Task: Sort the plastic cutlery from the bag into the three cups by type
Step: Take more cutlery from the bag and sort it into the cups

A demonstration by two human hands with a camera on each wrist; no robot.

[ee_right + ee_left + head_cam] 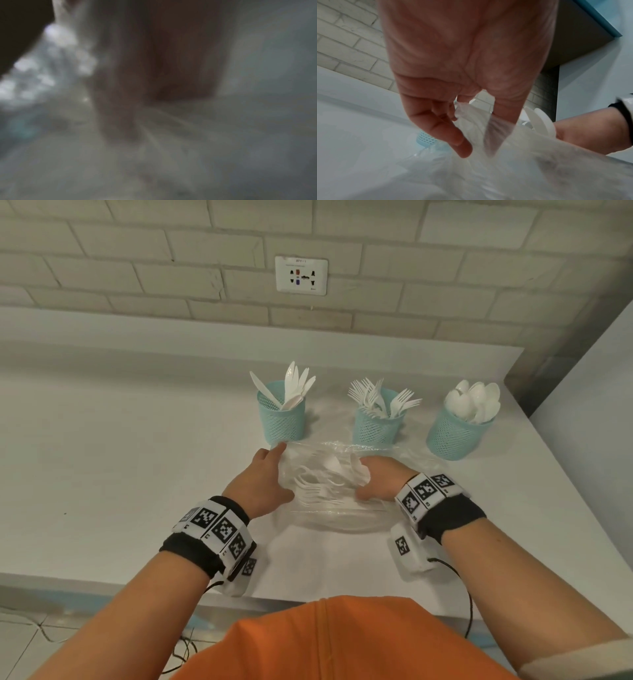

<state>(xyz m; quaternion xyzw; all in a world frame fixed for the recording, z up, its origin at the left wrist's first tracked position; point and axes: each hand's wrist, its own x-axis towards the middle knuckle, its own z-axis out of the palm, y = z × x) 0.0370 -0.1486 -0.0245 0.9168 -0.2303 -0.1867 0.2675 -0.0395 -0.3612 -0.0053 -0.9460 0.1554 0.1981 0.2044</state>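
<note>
Fingers (460, 146) of the left hand (260, 484) pinch the clear plastic bag (329, 508); the right hand's (380, 481) fingers can't be made out. Three blue mesh cups (282, 419) look filled, but some white plastic forks (315, 491) are left inside the bag.

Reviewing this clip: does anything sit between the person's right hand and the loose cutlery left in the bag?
Yes. The clear plastic bag itself: its film lies over the white plastic cutlery. The left hand pinches the film on one side; the right hand rests on it, spoons at its fingers. Whether those fingers are inside the opening cannot be told.
</note>
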